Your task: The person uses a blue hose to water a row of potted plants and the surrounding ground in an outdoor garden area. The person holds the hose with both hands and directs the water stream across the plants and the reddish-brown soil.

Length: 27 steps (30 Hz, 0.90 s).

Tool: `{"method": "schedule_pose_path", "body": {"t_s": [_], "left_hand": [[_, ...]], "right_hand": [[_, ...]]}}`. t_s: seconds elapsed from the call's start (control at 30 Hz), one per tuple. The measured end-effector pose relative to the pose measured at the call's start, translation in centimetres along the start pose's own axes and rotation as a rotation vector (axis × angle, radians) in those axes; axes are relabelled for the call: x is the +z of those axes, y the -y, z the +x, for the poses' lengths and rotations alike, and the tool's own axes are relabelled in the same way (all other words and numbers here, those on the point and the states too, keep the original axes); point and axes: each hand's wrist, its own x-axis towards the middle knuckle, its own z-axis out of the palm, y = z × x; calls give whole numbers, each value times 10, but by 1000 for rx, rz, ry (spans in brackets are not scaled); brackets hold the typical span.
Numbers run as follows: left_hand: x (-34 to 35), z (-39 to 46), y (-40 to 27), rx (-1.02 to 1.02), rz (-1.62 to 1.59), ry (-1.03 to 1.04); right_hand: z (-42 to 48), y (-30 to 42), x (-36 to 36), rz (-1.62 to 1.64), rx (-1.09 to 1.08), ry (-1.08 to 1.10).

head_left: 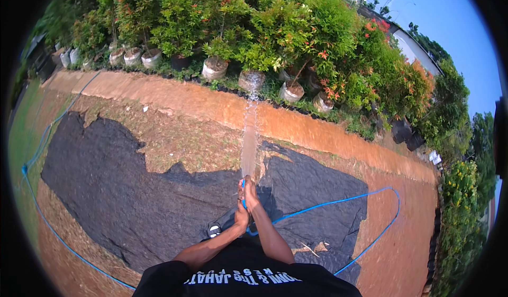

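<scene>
Both my hands grip the end of a blue garden hose (321, 204) in front of my body. My left hand (241, 213) is wrapped about the hose below its mouth. At the outlet, my right hand (250, 192) holds the hose end, its fingertips close to the opening. A spray of water (249, 138) shoots straight ahead from there over the path. It lands around a white-bagged potted shrub (251, 80) at the edge of the plant row. Just how the fingers lie on the hose mouth is too small to tell.
Black ground sheeting (119, 190) with torn edges lies underfoot. A wet brown path (317, 132) crosses ahead, bordered by leafy shrubs (285, 31) in grow bags. More hose loops over the ground on both sides, with a knot (24, 169) at far left.
</scene>
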Motion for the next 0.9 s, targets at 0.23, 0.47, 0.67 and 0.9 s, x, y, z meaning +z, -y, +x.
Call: {"method": "schedule_pose_path", "body": {"t_s": [0.23,0.47,0.67,0.9], "left_hand": [[-3,6,7,-20,-58,27],[-8,-16,-18,100,9,-62],[-8,-2,-18,271,0,-163],[-24,-10,-35,262,-54,-89]], "right_hand": [[-2,-2,1,42,-32,74],[-8,3,6,110,-83,62],[-11,7,14,126,-161,133],[-12,7,31,86,-268,84]]}}
